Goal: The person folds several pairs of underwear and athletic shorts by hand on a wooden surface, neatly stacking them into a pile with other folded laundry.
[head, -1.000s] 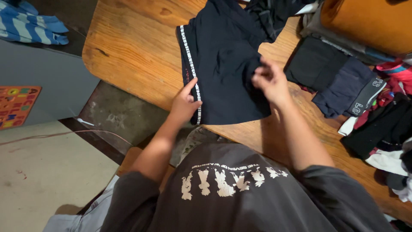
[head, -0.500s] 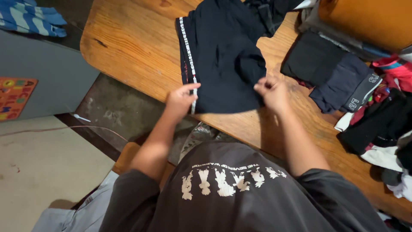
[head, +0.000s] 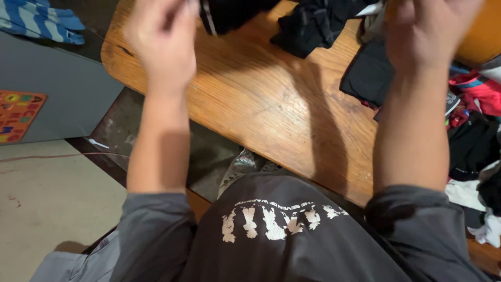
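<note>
1. The person's left hand is raised above the near-left part of the wooden desk, blurred; its fingers curl loosely, and whether its grip grasps anything cannot be told.
2. The right hand is raised over the far right side of the desk, also blurred; its fingertips run out of the top of the view, so the state of its grip cannot be told either.
3. A dark garment with a white side stripe lies on the desk at the top edge, between the two hands and nearer the left one.
4. A crumpled black garment lies just to its right.
5. A folded black piece rests below the right hand, beside a heap of mixed clothes at the right edge.
6. A blue-and-white striped cloth lies off the desk, far left.
</note>
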